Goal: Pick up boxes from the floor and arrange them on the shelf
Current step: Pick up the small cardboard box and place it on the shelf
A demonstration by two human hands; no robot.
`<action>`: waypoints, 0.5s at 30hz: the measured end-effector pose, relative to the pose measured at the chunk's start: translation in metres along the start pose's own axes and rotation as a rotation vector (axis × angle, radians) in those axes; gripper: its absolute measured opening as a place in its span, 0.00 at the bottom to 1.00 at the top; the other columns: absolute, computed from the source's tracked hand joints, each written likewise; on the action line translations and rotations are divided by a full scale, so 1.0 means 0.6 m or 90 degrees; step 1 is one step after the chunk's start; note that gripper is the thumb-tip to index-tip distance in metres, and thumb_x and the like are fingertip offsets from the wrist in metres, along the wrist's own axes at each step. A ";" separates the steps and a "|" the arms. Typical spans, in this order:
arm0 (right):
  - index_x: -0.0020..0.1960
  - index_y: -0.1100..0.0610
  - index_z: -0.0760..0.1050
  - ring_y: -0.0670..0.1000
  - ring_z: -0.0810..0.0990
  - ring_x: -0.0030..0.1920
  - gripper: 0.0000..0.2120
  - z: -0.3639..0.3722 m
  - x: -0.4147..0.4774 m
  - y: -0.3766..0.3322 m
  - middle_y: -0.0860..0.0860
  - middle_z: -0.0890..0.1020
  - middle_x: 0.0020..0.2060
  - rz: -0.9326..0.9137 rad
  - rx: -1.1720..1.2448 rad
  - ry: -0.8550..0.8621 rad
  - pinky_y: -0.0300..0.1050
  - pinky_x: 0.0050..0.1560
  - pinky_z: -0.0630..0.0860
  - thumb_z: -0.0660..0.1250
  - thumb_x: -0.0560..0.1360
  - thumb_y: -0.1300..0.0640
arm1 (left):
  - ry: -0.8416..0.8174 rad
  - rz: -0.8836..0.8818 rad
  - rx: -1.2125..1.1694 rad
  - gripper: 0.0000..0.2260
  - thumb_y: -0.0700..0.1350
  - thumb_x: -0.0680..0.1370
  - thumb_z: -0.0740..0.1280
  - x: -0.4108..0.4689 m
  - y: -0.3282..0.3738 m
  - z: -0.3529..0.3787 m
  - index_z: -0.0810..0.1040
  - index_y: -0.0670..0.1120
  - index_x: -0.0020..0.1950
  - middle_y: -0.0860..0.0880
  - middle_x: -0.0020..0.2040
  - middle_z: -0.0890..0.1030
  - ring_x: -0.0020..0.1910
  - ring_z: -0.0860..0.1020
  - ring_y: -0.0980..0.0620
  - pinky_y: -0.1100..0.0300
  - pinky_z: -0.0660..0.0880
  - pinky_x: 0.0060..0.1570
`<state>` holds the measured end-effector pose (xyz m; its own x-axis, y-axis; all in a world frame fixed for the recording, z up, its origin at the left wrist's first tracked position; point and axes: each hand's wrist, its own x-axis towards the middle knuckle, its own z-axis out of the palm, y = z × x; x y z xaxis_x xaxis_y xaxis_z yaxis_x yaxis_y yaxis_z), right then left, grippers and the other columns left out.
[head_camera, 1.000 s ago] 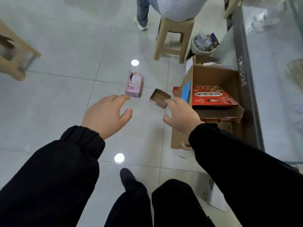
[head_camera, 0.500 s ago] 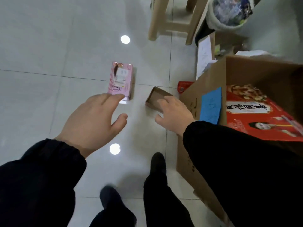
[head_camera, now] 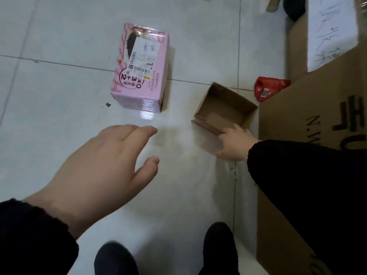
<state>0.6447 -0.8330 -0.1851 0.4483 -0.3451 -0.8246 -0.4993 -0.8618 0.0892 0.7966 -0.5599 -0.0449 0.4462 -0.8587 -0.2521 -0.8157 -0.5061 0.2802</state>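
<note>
A pink box (head_camera: 140,70) with a white shipping label lies flat on the tiled floor. To its right sits a small open brown cardboard box (head_camera: 224,108). My left hand (head_camera: 103,165) hovers just short of the pink box, fingers spread, touching nothing. My right hand (head_camera: 233,143) is at the brown box's near wall, with fingers hooked over the rim and the thumb outside it. The shelf is out of view.
A large cardboard carton (head_camera: 309,135) stands at the right, close to my right arm. A red packet (head_camera: 268,88) lies beside its far corner. My two dark shoes (head_camera: 115,259) are at the bottom. A white sheet with handwriting (head_camera: 329,30) lies on flat cardboard at the upper right.
The view has dropped much closer to the floor. Both hands have reached forward. My right hand has gone from above the brown box to grasping its near wall.
</note>
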 end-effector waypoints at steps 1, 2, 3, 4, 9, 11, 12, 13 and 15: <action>0.76 0.53 0.70 0.63 0.59 0.78 0.28 0.003 0.009 -0.004 0.56 0.64 0.78 0.004 -0.012 0.005 0.66 0.76 0.58 0.61 0.80 0.40 | -0.009 -0.004 0.005 0.24 0.58 0.76 0.58 -0.004 -0.012 0.007 0.77 0.49 0.67 0.49 0.55 0.83 0.54 0.82 0.43 0.50 0.79 0.45; 0.74 0.54 0.71 0.62 0.65 0.75 0.26 0.003 0.011 -0.009 0.55 0.69 0.74 0.004 -0.014 0.025 0.65 0.74 0.63 0.62 0.80 0.41 | -0.016 -0.009 0.005 0.24 0.58 0.76 0.58 -0.008 -0.022 0.009 0.77 0.48 0.67 0.49 0.55 0.84 0.54 0.82 0.43 0.50 0.80 0.45; 0.72 0.54 0.73 0.60 0.70 0.71 0.24 -0.001 0.007 -0.016 0.55 0.72 0.70 -0.001 -0.003 0.057 0.62 0.71 0.67 0.62 0.81 0.43 | -0.020 -0.016 0.005 0.24 0.58 0.77 0.58 -0.012 -0.030 0.006 0.77 0.48 0.67 0.49 0.54 0.84 0.54 0.82 0.43 0.50 0.80 0.45; 0.71 0.55 0.75 0.59 0.74 0.67 0.22 -0.011 -0.003 -0.021 0.54 0.74 0.68 -0.010 0.020 0.092 0.59 0.68 0.70 0.63 0.81 0.45 | -0.023 -0.027 0.005 0.24 0.58 0.77 0.57 -0.017 -0.036 -0.002 0.77 0.48 0.67 0.48 0.55 0.84 0.53 0.82 0.42 0.50 0.80 0.45; 0.57 0.53 0.82 0.57 0.81 0.56 0.10 -0.132 -0.141 -0.063 0.53 0.83 0.57 -0.049 0.236 0.272 0.50 0.57 0.79 0.65 0.79 0.59 | -0.001 -0.105 -0.025 0.28 0.61 0.76 0.54 -0.057 -0.031 -0.126 0.75 0.50 0.70 0.48 0.61 0.83 0.59 0.80 0.41 0.48 0.78 0.50; 0.58 0.54 0.77 0.59 0.81 0.53 0.11 -0.200 -0.233 -0.094 0.54 0.84 0.53 -0.112 0.280 0.303 0.51 0.52 0.78 0.65 0.77 0.60 | 0.020 -0.133 -0.044 0.27 0.61 0.76 0.54 -0.091 -0.014 -0.207 0.74 0.50 0.71 0.48 0.62 0.82 0.61 0.79 0.41 0.47 0.78 0.52; 0.61 0.54 0.75 0.59 0.81 0.53 0.13 -0.237 -0.284 -0.112 0.55 0.83 0.54 -0.153 0.273 0.306 0.49 0.50 0.77 0.65 0.77 0.61 | 0.033 -0.147 -0.051 0.27 0.61 0.76 0.54 -0.111 -0.006 -0.252 0.73 0.51 0.71 0.48 0.63 0.81 0.62 0.78 0.41 0.46 0.79 0.52; 0.64 0.53 0.74 0.58 0.80 0.54 0.16 -0.277 -0.340 -0.128 0.54 0.82 0.55 -0.198 0.244 0.310 0.47 0.49 0.74 0.64 0.77 0.60 | 0.050 -0.161 -0.058 0.26 0.61 0.76 0.55 -0.133 0.003 -0.303 0.73 0.52 0.71 0.49 0.63 0.81 0.62 0.78 0.41 0.46 0.79 0.52; 0.66 0.52 0.77 0.56 0.78 0.54 0.16 -0.361 -0.460 -0.159 0.54 0.79 0.56 -0.298 0.166 0.338 0.46 0.51 0.73 0.63 0.79 0.58 | 0.097 -0.186 -0.058 0.24 0.59 0.78 0.57 -0.182 0.019 -0.416 0.73 0.52 0.71 0.48 0.64 0.80 0.63 0.77 0.41 0.45 0.78 0.52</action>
<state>0.7292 -0.7364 0.1552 0.9209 -0.1540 -0.3581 -0.2983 -0.8697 -0.3933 0.8307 -0.4922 0.2172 0.7120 -0.6748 -0.1941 -0.6120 -0.7319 0.2997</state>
